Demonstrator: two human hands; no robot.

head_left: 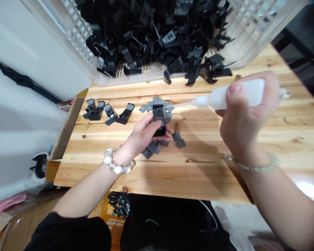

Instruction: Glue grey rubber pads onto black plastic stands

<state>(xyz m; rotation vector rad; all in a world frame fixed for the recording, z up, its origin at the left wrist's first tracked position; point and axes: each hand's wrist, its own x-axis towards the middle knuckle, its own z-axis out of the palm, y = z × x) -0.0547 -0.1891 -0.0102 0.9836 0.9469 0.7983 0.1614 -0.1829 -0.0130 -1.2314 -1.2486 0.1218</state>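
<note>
I'm watching through the head camera as the left hand (143,135) curls its fingers around a black plastic clip (159,120), holding it upright just above a pile of flat grey pieces (157,106) on a pine tabletop (204,176). The right hand (247,113) is gripping a white squeeze bottle (232,94), with the thumb pressing on its side. Its thin nozzle (183,104) is pointing left at the top of the clip, but I can't tell whether the tip is touching it.

Two more black clips (94,111) are lying to the left of the pile, and small grey squares (179,140) are sitting just right of the left hand. A white lattice crate (75,38) is holding a heap of black parts (157,38) at the table's far edge. An orange crate (104,218) is showing below the table edge, with black parts (119,204) in it.

I'm making out a faint red stamp (65,173) on the table's near corner, but it's too faint to read. The bottle's rear end is hidden inside the right hand, and the frame is cutting off both crates.
</note>
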